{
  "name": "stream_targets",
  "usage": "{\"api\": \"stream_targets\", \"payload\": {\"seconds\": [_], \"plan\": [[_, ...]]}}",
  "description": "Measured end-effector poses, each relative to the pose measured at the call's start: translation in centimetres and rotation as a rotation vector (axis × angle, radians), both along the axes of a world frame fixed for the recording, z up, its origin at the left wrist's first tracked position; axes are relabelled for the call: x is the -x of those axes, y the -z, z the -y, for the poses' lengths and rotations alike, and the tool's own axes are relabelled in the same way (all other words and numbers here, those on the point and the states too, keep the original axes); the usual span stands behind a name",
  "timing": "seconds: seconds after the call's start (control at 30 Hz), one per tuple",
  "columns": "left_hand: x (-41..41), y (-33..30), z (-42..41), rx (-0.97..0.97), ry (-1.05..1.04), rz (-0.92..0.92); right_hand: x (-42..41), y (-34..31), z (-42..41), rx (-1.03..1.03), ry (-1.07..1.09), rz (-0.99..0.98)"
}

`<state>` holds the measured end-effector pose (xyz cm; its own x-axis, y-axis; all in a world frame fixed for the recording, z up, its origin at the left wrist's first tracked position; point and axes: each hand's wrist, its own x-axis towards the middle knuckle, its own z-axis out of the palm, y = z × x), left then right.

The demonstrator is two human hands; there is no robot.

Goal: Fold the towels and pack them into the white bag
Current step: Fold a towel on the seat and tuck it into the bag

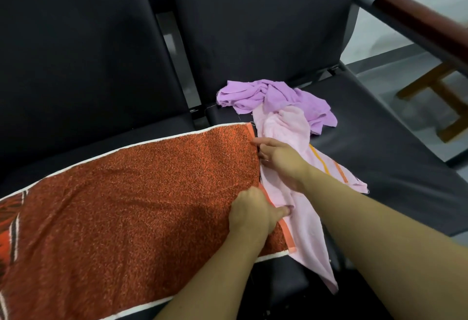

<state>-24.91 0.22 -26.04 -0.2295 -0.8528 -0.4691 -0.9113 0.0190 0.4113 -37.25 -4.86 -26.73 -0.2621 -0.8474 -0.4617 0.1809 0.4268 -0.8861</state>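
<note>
A large orange-red speckled towel (131, 193) with white borders lies spread flat across the black seats. My left hand (253, 212) grips its right edge near the front, fingers curled, thumb pointing right. My right hand (278, 160) pinches the same edge farther back, at the far right corner. A pale pink towel (286, 132) with orange stripes lies crumpled beside and under my hands, its tail hanging over the seat front. A purple towel (273, 97) sits bunched behind it. No white bag is in view.
The black padded seats (379, 147) have tall backrests (76, 54) behind. A wooden armrest on a grey frame (417, 23) rises at the right. A wooden stool leg (440, 92) stands on the grey floor beyond.
</note>
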Motion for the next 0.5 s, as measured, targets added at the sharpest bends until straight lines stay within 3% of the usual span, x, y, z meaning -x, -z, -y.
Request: {"api": "stream_targets", "payload": {"seconds": [0.1,0.3,0.5], "plan": [[-0.1,0.4,0.5,0.016,0.072,-0.025,0.3,-1.0,1.8,-0.041,-0.043,-0.114],[-1.1,1.4,1.3,-0.120,0.145,-0.229,-0.9,-1.0,4.7,-0.211,-0.068,-0.575],[-2.8,0.5,1.2,-0.445,-0.024,-0.593,-1.4,0.2,4.7,-0.241,-0.029,-0.534]]}}
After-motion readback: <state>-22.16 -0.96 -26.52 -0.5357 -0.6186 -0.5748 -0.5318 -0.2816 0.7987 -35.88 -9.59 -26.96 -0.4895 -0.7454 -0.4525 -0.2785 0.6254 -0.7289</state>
